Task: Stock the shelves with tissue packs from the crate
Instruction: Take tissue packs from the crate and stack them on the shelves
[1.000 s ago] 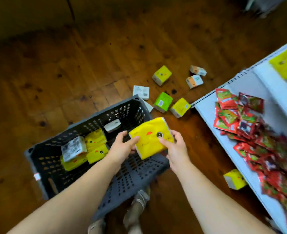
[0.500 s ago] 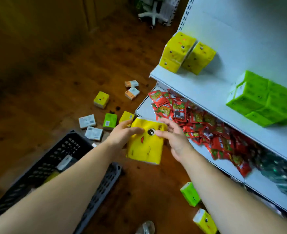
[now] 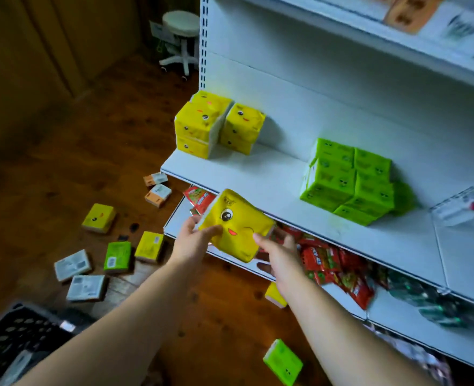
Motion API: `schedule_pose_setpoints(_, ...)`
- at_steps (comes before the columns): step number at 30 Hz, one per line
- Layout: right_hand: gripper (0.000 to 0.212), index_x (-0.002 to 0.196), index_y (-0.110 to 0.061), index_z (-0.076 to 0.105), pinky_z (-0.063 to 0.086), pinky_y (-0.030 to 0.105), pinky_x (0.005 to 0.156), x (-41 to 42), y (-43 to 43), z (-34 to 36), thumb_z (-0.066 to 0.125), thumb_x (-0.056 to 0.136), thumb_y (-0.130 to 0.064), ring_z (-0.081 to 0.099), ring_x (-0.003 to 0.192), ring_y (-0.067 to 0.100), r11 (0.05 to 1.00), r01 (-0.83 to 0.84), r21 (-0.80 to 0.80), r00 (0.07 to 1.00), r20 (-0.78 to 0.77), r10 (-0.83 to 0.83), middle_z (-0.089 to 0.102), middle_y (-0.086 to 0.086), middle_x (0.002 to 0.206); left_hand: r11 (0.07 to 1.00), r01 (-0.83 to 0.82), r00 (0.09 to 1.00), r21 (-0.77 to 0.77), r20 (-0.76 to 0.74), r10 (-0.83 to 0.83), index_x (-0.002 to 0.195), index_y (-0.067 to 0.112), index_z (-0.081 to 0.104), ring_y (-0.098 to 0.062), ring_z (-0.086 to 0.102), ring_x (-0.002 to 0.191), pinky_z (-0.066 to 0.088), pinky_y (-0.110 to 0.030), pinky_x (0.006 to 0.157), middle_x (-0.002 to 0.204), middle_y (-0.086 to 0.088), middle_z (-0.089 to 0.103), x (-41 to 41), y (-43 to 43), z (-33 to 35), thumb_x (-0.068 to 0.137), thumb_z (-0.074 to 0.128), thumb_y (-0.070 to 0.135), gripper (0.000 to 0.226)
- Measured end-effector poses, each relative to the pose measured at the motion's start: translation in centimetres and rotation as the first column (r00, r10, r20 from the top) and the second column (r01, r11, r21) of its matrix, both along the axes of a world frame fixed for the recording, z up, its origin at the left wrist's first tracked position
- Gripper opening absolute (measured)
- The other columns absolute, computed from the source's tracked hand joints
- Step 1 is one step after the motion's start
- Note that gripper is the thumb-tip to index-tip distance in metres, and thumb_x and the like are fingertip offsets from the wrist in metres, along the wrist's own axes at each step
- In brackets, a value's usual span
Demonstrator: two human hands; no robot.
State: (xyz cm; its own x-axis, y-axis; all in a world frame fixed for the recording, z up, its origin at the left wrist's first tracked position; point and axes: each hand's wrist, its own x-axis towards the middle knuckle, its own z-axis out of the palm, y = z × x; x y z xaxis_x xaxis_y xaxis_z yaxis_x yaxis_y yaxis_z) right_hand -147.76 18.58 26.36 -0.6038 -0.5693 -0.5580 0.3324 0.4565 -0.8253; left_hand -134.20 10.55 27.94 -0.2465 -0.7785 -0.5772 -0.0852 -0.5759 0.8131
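Whereas a second ago the yellow tissue pack (image 3: 237,225) was held just over the crate (image 3: 21,341), it is now carried well clear of it and sits before the front edge of the middle shelf (image 3: 258,174), with the crate down at 8 o'clock of the view. The left hand (image 3: 192,240) and right hand (image 3: 279,256) both grasp the pack, thumbs curled on its printed face. The carry looks nearly done; placing remains, probably by the yellow stack (image 3: 199,126) at 11 o'clock from the pack. The pack shows a cartoon face, one eye open, one winking; the small print at its top is too blurred to read, as is the lettering on the red sachets (image 3: 327,260).
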Motion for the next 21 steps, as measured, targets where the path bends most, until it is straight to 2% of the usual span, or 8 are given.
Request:
schedule_pose_setpoints(4,0.033,0.098,-0.018,0.056,0.054,0.056,0.082,-2.8,-3.4,-0.4,0.077,0.072,-0.020,0.067,0.090,0.032,1.000,-0.015,-0.011,0.999,0.037,0.015,0.068,0.014,0.106,0.965,0.177,0.948,-0.194,0.296,-0.114,0.101,0.016,0.063,-0.028,0.060,0.092,0.049,-0.037,0.088,0.102,-0.014,0.064,-2.9,-4.3,-1.1,0.073,0.071,0.035,0.035)
schedule_pose_setpoints(5,0.038,0.096,-0.017,0.057,0.054,0.057,0.080,-3.4,-4.6,-0.7,0.079,0.066,-0.024,0.068,0.085,0.032,1.000,-0.022,0.002,0.999,0.033,0.021,0.069,0.015,0.103,0.955,0.203,0.929,-0.214,0.351,-0.118,0.101,0.014,0.065,-0.032,0.060,0.096,0.049,-0.040,0.090,0.102,-0.016,0.063,-3.7,-5.4,-1.5,0.071,0.070,0.041,0.041)
schedule_pose_setpoints(7,0.048,0.094,-0.018,0.058,0.054,0.059,0.078,-4.6,-7.4,-1.6,0.077,0.052,-0.033,0.069,0.084,0.032,0.999,-0.032,0.029,0.999,0.006,0.032,0.071,0.013,0.100,0.946,0.227,0.908,-0.232,0.402,-0.119,0.100,0.009,0.067,-0.032,0.062,0.091,0.048,-0.036,0.083,0.097,-0.017,0.065,-5.0,-7.9,-2.2,0.077,0.069,0.039,0.038)
schedule_pose_setpoints(9,0.043,0.097,-0.019,0.058,0.053,0.057,0.082,-5.9,-10.5,-2.7,0.077,0.058,-0.026,0.068,0.088,0.032,0.999,-0.035,0.029,0.999,-0.014,0.035,0.071,0.011,0.101,0.946,0.223,0.908,-0.236,0.403,-0.114,0.096,0.007,0.066,-0.030,0.062,0.085,0.044,-0.032,0.074,0.091,-0.015,0.067,-6.3,-10.7,-3.2,0.084,0.065,0.027,0.023)
schedule_pose_setpoints(12,0.033,0.104,-0.018,0.058,0.053,0.045,0.088,-7.9,-15.5,-4.6,0.071,0.075,-0.009,0.066,0.095,0.030,0.999,-0.031,0.022,0.999,-0.039,0.032,0.068,0.010,0.107,0.955,0.215,0.910,-0.205,0.397,-0.119,0.106,0.007,0.066,-0.031,0.063,0.095,0.046,-0.033,0.079,0.098,-0.015,0.069,-7.9,-15.3,-5.0,0.082,0.065,0.017,0.025)
schedule_pose_setpoints(15,0.026,0.101,-0.021,0.056,0.048,0.035,0.072,-9.5,-19.4,-6.5,0.067,0.081,-0.008,0.063,0.091,0.026,0.997,-0.062,0.056,0.994,-0.083,0.067,0.066,0.007,0.102,0.953,0.239,0.903,-0.184,0.403,-0.149,0.112,0.012,0.063,-0.031,0.061,0.100,0.047,-0.037,0.086,0.103,-0.012,0.067,-9.1,-18.6,-6.5,0.076,0.067,0.017,0.037)
schedule_pose_setpoints(17,0.023,0.101,-0.021,0.057,0.046,0.032,0.070,-10.1,-21.4,-7.6,0.065,0.083,-0.009,0.061,0.089,0.024,0.994,-0.078,0.076,0.994,-0.073,0.084,0.065,0.007,0.102,0.960,0.243,0.916,-0.143,0.360,-0.178,0.118,0.014,0.060,-0.033,0.060,0.103,0.047,-0.040,0.088,0.108,-0.013,0.065,-9.7,-20.2,-7.7,0.075,0.066,0.018,0.043)
schedule_pose_setpoints(21,0.032,0.115,-0.019,0.058,0.044,0.027,0.062,-10.5,-22.6,-9.9,0.064,0.084,-0.015,0.060,0.089,0.023,0.984,-0.082,0.158,0.994,-0.059,0.093,0.064,0.006,0.107,0.981,0.194,0.961,0.002,0.201,-0.190,0.108,0.011,0.062,-0.033,0.060,0.097,0.045,-0.040,0.082,0.110,-0.023,0.062,-10.1,-21.4,-9.6,0.077,0.064,0.011,0.031)
